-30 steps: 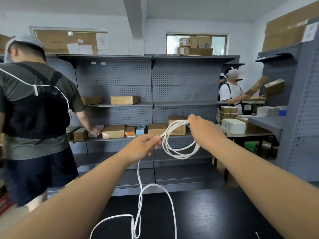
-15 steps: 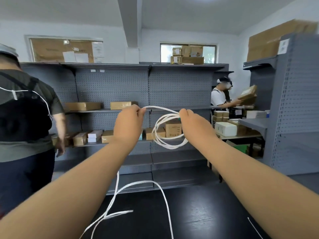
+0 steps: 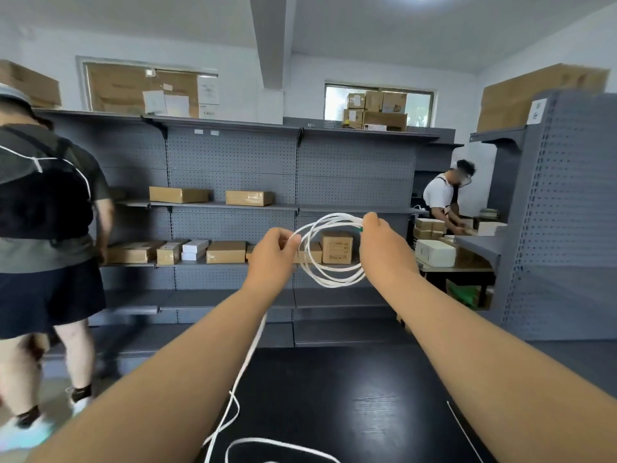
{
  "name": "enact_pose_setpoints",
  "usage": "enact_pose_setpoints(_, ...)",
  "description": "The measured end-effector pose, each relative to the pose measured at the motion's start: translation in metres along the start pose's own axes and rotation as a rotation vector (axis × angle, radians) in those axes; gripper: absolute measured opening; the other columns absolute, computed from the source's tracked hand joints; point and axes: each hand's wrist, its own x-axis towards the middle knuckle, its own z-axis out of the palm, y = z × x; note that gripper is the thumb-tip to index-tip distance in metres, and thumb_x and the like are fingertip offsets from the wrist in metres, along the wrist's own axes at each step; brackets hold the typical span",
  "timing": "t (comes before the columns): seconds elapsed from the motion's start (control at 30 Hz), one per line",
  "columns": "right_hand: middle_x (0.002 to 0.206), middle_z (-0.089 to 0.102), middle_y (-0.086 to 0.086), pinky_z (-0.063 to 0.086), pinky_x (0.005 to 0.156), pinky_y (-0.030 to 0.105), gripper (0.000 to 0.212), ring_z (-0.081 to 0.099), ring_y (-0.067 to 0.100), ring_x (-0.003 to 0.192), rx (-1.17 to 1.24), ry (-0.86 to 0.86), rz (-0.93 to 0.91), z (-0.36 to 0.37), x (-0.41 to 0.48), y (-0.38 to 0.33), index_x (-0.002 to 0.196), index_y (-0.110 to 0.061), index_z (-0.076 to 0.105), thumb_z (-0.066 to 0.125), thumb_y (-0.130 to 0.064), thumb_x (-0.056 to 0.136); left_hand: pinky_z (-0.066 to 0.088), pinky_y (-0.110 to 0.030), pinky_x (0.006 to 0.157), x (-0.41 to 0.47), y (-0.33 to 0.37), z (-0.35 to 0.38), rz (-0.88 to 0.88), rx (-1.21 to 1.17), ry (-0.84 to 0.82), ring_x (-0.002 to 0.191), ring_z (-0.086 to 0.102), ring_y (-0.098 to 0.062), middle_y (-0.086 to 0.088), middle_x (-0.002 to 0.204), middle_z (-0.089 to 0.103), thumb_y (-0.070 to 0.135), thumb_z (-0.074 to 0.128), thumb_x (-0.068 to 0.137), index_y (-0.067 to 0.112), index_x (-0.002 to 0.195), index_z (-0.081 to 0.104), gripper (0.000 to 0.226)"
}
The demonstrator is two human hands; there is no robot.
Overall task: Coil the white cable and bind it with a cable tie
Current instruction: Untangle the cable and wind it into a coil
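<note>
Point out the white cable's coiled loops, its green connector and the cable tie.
white cable (image 3: 337,279), head view, bottom of the loops.
green connector (image 3: 360,229), head view, its visible tip.
cable tie (image 3: 464,431), head view, middle of the strap.

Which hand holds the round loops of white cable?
The right hand grips the loops at their top; the left hand only pinches the single strand trailing down to the black table.

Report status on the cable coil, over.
Left grip pinching the white cable, right grip holding the coil's top. Several loops formed, loose tail trailing to the black table. Cable tie lying on table, untouched. Nothing blocking the hands.
</note>
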Motion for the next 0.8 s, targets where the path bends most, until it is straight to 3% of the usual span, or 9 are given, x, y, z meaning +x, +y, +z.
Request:
enact_pose_setpoints(0.1,0.084,0.038,0.004,0.029,0.053,0.034,0.005,0.042,0.025,0.068,0.084,0.014,0.052,-0.001,-0.003,0.006,0.096,-0.013,0.035,0.035,-0.008,0.094,0.041,-0.012,0.048,-0.006,0.002,0.005,-0.005,-0.097,-0.066,0.045,0.049,0.004,0.011,0.057,0.051,0.029,0.041,0.097,0.027,0.082,0.061,0.025)
enact_pose_setpoints(0.17,0.081,0.038,0.003,0.022,0.046,0.029,0.010,0.039,0.019,0.061,0.128,0.031,0.086,0.002,-0.002,0.007,0.091,-0.016,0.030,0.037,-0.010,0.095,0.039,-0.013,0.048,-0.006,0.003,0.007,0.009,-0.114,-0.082,0.045,0.045,0.002,0.011,0.053,0.048,0.028,0.039,0.098,0.023,0.078,0.063,0.031)
enact_pose_setpoints(0.23,0.076,0.037,0.001,0.019,0.044,0.027,0.011,0.034,0.013,0.057,0.174,0.045,0.112,0.007,0.001,0.008,0.090,-0.016,0.029,0.037,-0.011,0.096,0.039,-0.024,0.056,-0.003,0.006,0.010,0.055,-0.096,-0.075,0.053,0.045,-0.005,0.006,0.059,0.051,0.026,0.039,0.098,0.015,0.077,0.061,0.033)
enact_pose_setpoints(0.33,0.069,0.037,-0.002,0.019,0.044,0.027,0.010,0.036,0.011,0.057,0.246,0.064,0.167,0.017,0.011,0.006,0.089,-0.015,0.030,0.035,-0.010,0.096,0.042,-0.028,0.065,0.008,0.008,0.016,0.100,-0.111,-0.006,0.067,0.051,-0.011,0.000,0.075,0.058,0.025,0.040,0.098,0.021,0.077,0.059,0.028)
enact_pose_setpoints(0.47,0.068,0.040,-0.001,0.020,0.044,0.026,0.011,0.038,0.010,0.056,0.382,0.068,0.270,0.029,0.029,0.001,0.088,-0.015,0.032,0.031,-0.016,0.100,0.037,-0.039,0.092,0.031,-0.005,0.027,0.063,-0.035,0.031,0.110,0.046,-0.032,-0.021,0.110,0.054,0.032,0.036,0.098,0.004,0.103,0.057,0.035)
enact_pose_setpoints(0.63,0.068,0.038,-0.004,0.020,0.045,0.026,0.012,0.036,0.008,0.057,0.483,0.086,0.310,0.053,0.052,-0.010,0.089,-0.013,0.034,0.033,-0.018,0.100,0.039,-0.024,0.073,0.053,-0.024,0.034,-0.004,-0.192,-0.072,0.091,0.053,-0.010,0.006,0.098,0.056,0.045,0.050,0.090,0.017,0.121,0.043,0.042)
enact_pose_setpoints(0.7,0.068,0.038,-0.004,0.021,0.045,0.025,0.013,0.036,0.006,0.058,0.520,0.091,0.336,0.065,0.061,-0.016,0.089,-0.012,0.035,0.034,-0.019,0.100,0.039,-0.021,0.067,0.065,-0.032,0.036,0.003,-0.152,-0.068,0.085,0.056,-0.010,0.005,0.091,0.057,0.042,0.053,0.090,0.016,0.117,0.044,0.039)
enact_pose_setpoints(0.8,0.072,0.042,-0.001,0.025,0.047,0.026,0.014,0.040,0.009,0.059,0.590,0.090,0.374,0.083,0.072,-0.024,0.091,-0.010,0.036,0.033,-0.020,0.100,0.046,-0.028,0.064,0.082,-0.042,0.036,0.023,-0.129,-0.011,0.077,0.064,-0.017,0.004,0.079,0.056,0.033,0.047,0.095,0.010,0.111,0.047,0.028)
